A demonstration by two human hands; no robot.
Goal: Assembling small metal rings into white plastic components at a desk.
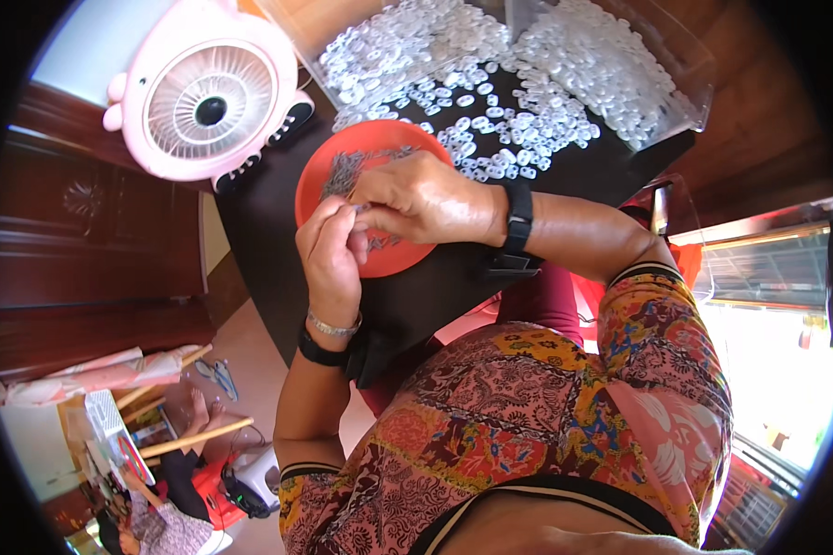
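Note:
Over a round orange plate [313, 171], my left hand [331, 254] and my right hand [421, 199] meet with fingertips together. Both hands are closed in a pinch; a tiny dark spot shows between the tips, too small to name. Many small grey metal pieces [344, 171] lie heaped on the plate, partly covered by my right hand. Beyond it, small whitish oval plastic pieces with holes [500, 125] are scattered across the black table [259, 236].
Two transparent bins, one at the back [292, 37] and one at right [705, 88], hold heaps of the same pieces. A pink animal-shaped fan [139, 120] stands at the far left. Another person [171, 523] sits at lower left, beside wooden poles [199, 437].

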